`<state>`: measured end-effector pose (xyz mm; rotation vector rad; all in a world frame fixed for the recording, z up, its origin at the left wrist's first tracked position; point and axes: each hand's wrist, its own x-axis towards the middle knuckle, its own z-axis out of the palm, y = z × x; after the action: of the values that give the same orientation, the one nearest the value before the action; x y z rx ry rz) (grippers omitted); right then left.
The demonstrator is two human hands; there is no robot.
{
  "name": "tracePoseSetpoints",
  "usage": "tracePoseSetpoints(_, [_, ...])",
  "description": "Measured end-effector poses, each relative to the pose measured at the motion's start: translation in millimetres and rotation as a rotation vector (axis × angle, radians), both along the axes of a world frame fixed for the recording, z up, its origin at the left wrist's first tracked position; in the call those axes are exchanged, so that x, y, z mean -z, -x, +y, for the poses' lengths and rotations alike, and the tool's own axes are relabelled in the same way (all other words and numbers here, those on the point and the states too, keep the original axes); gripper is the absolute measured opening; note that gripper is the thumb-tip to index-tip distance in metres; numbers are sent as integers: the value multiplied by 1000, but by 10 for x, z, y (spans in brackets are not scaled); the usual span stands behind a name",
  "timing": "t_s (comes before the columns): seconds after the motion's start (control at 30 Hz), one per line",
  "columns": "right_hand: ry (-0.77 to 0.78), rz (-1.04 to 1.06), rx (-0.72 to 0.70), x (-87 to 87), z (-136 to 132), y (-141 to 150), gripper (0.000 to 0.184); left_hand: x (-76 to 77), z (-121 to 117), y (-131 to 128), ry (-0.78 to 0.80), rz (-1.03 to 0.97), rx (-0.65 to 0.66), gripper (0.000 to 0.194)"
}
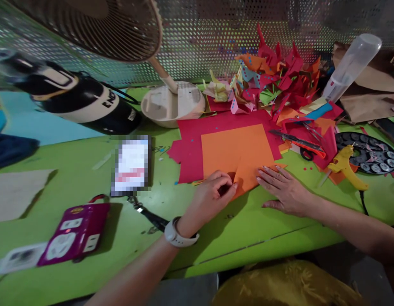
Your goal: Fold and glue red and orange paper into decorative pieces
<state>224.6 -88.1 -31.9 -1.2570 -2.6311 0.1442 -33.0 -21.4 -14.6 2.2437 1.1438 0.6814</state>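
Note:
An orange sheet of paper [235,146] lies over a larger red sheet [189,148], its near part folded over at an angle. At its near edge, my left hand [214,193] has thumb and fingers pinched together on the orange paper. A light-banded watch is on that wrist. My right hand [284,191] rests flat with fingers stretched out, the fingertips on the folded right part of the orange paper and the thumb over the green table [248,231]. What lies under the left hand's curled fingers is partly hidden.
Behind the sheets is a heap of folded coloured paper [289,63]. On the right are a cutter knife [299,142], a yellow glue gun [346,165] and a black round tray [369,151]. A phone [131,165], purple power box [77,229], black bottle [98,102] and fan base [173,104] stand left.

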Motion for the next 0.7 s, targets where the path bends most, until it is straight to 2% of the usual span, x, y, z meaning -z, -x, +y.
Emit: tracePoseSetpoints(0.7, [22,-5,17,-34,-22,27,69,34,-23,0,-49,-1,-6,21])
